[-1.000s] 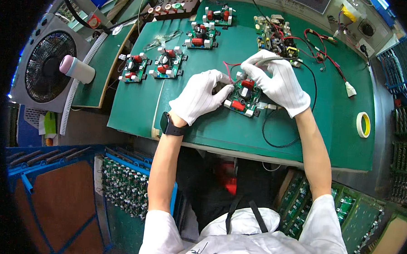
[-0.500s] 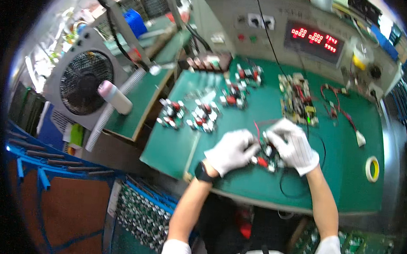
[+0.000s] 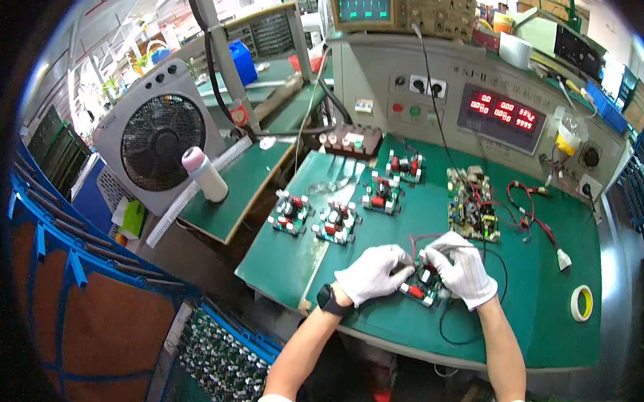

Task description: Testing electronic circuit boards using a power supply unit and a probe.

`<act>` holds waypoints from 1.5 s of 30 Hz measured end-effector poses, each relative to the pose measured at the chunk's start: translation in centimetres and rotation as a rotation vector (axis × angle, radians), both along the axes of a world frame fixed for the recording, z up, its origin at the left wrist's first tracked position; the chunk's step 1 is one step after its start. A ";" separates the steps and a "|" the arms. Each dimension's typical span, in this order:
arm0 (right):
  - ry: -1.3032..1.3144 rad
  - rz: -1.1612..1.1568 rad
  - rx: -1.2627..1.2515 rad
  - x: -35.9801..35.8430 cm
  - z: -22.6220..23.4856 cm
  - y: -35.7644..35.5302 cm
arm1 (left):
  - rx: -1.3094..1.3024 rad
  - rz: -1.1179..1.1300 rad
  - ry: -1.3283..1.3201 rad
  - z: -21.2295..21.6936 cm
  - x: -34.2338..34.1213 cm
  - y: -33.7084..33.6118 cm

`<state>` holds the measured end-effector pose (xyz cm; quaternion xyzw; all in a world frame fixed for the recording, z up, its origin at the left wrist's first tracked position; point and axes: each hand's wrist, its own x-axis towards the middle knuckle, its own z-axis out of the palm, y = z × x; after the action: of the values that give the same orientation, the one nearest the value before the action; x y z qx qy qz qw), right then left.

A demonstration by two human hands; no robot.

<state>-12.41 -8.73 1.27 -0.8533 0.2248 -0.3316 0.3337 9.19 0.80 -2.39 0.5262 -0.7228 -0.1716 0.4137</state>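
Note:
Both my hands wear white gloves and meet at a small green circuit board point(image 3: 420, 293) with red and black parts, low on the green mat. My left hand point(image 3: 376, 275) is closed, its thumb and fingers at the board's left edge. Curled over the board's far right part, my right hand point(image 3: 464, 270) has its fingertips pinched; what they grip is hidden. A thin red wire point(image 3: 412, 242) rises beside the left fingertips. A black cable point(image 3: 506, 270) loops around the right hand. Beyond the hands lies a larger, populated circuit board point(image 3: 473, 206) with wires attached.
Several similar small boards point(image 3: 337, 223) stand at the mat's left and back. A tape roll point(image 3: 582, 303) and a red wire harness point(image 3: 533, 210) lie right. A test console point(image 3: 502, 117) with red digits and an oscilloscope point(image 3: 363, 6) stand behind. Left are a fan point(image 3: 161, 140) and bottle point(image 3: 206, 178).
The view has tilted upward, so the bench sits lower and the oscilloscope now shows. My hands stay at the same small board, with little visible change in their hold.

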 end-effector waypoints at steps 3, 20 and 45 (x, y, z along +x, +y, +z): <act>-0.055 -0.051 0.032 0.5 0.6 -0.7 | 0.012 0.019 -0.126 0.5 0.6 -1.3; -0.049 0.111 -0.146 0.2 -0.3 0.7 | 0.046 -0.011 -0.114 -0.3 0.6 -1.4; -0.057 0.135 -0.046 0.6 0.8 1.3 | 0.029 -0.038 0.007 0.3 0.6 -1.1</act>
<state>-11.79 -7.45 2.04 -0.8642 0.1495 -0.3378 0.3418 9.83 -0.27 -2.07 0.5179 -0.7286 -0.1916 0.4052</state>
